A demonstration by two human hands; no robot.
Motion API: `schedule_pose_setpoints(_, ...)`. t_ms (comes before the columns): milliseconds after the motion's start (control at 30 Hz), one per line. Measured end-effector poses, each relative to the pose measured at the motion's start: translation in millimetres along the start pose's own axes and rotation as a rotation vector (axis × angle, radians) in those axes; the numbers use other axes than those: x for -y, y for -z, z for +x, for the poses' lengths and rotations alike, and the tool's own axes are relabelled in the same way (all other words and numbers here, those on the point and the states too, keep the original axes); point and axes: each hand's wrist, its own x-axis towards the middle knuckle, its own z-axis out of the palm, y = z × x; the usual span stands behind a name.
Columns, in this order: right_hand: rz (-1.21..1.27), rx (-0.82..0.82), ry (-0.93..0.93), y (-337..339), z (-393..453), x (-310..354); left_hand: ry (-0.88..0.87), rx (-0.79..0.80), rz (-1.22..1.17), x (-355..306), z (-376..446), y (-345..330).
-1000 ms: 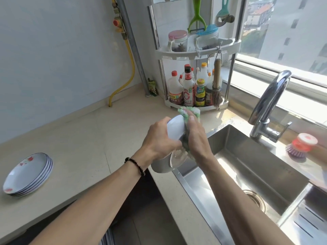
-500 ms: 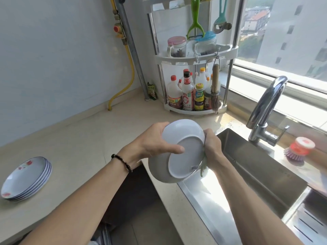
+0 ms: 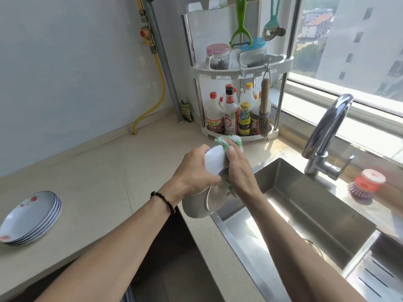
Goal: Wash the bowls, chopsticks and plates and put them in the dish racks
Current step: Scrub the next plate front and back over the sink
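Head view
Left hand (image 3: 192, 171): at frame centre, fingers curled round the rim of a white bowl (image 3: 214, 161), gripping it on edge over the counter (image 3: 104, 171) at the left lip of the sink (image 3: 305, 214).
Right hand (image 3: 239, 168): just right of the bowl, clasping a green-and-white cloth (image 3: 227, 142) against the bowl's inner side; the cloth stuck out above the fingers and showed again below the palm.
Bowl: tilted nearly upright, its rim toward the right hand, its lower part in shadow.
Plates (image 3: 30, 216): a stack with a red flower pattern lay at the lower left of the frame, well apart from the hands.
Faucet (image 3: 327, 136): stood right of centre behind the sink.
Brush (image 3: 364, 184): red and purple, lay at the right edge, near the faucet base.
Rack (image 3: 239, 70): stood at upper centre in the counter's corner, with bottles (image 3: 231, 114) on its lower shelf and jars on the shelf above.
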Motion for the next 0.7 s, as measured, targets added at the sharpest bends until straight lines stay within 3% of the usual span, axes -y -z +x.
schedule_pose_setpoints(100,-0.114,0.106,0.130,-15,-19,6,-0.021,-0.036,-0.052,-3,-2,1)
schedule_pose_setpoints(167,-0.050,0.109,0.153,-12,-20,3,-0.037,-0.043,-0.039,-5,-4,4)
schedule_pose_setpoints(300,0.093,0.047,-0.002,0,0,4,-0.053,-0.058,-0.002,-5,-4,7)
schedule_pose_setpoints(433,-0.029,0.139,0.163,-10,-22,2,-0.056,-0.072,-0.035,-4,1,7)
schedule_pose_setpoints(567,0.074,0.032,0.013,6,3,1,-0.079,-0.022,0.023,-5,-5,4)
schedule_pose_setpoints(700,-0.052,0.030,0.082,-4,-14,6,-0.103,-0.047,-0.007,-10,-3,0)
